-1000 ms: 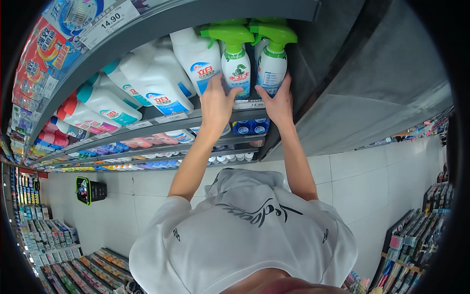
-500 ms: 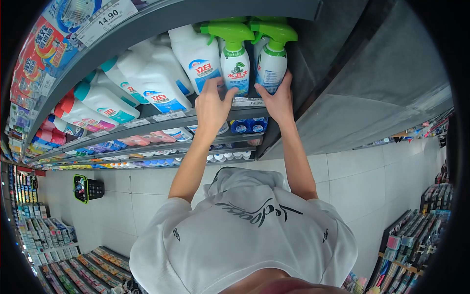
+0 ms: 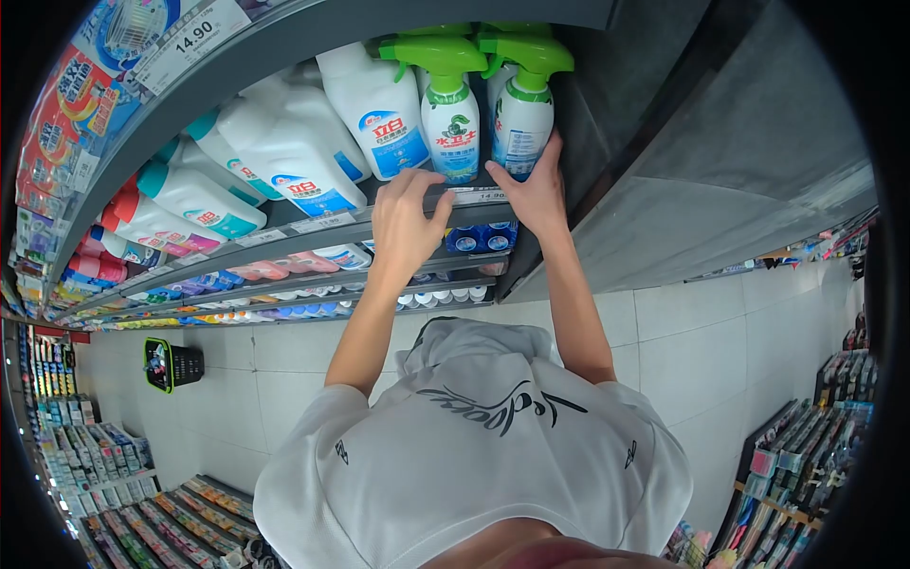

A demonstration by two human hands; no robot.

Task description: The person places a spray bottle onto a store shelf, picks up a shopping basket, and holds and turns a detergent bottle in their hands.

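Two white spray bottles with green trigger heads stand at the right end of the shelf. My right hand grips the lower part of the right spray bottle, thumb on one side and fingers on the other. This bottle is turned so that its label of small print shows. The left spray bottle faces forward. Just below it and a white cleaner bottle, my left hand is at the shelf's front edge, holding nothing, with thumb and fingers apart.
More white jugs line the shelf to the left, above a price-tag strip. Lower shelves hold blue packs. A dark panel closes off the right side. A black and green basket stands on the floor.
My left hand has drawn down slightly, away from the front of the bottles to the shelf edge. My right hand stays around the right spray bottle; the view has shifted slightly.
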